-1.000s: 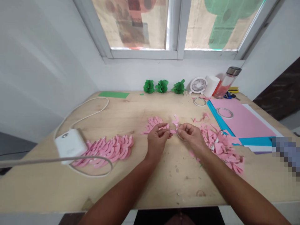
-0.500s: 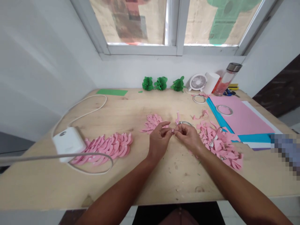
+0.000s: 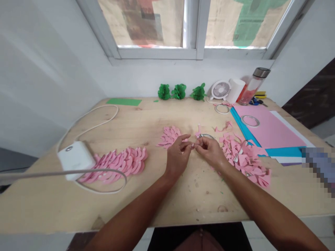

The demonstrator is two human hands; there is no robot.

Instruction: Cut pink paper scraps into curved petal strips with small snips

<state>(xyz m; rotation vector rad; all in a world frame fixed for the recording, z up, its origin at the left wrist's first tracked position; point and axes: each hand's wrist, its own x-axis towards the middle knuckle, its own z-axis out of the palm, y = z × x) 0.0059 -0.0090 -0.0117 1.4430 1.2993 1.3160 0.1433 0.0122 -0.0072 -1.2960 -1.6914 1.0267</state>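
Over the middle of the wooden table, my left hand [image 3: 178,152] and my right hand [image 3: 209,150] meet at the fingertips. Between them they pinch a tiny pink paper piece [image 3: 193,145], mostly covered by the fingers. Just behind my left hand is a small heap of pink petal shapes [image 3: 169,136]. A roll of tape [image 3: 206,135] lies partly hidden behind my right hand, beside a pink scrap [image 3: 199,129]. Crumpled pink cuttings [image 3: 246,157] are piled to the right of my right hand. Overlapping pink curved pieces [image 3: 125,164] lie at the left.
A white box with a cable [image 3: 75,158] is on the left. Green paper balls [image 3: 179,91], a small fan [image 3: 221,90] and a bottle [image 3: 255,85] stand along the wall. Pink sheets [image 3: 272,129] with a tape ring [image 3: 250,121] lie at right. A green strip [image 3: 124,101] is at the back left.
The view has shifted very slightly. Both hands keep nearly the same place and pinch, with only small finger movement.
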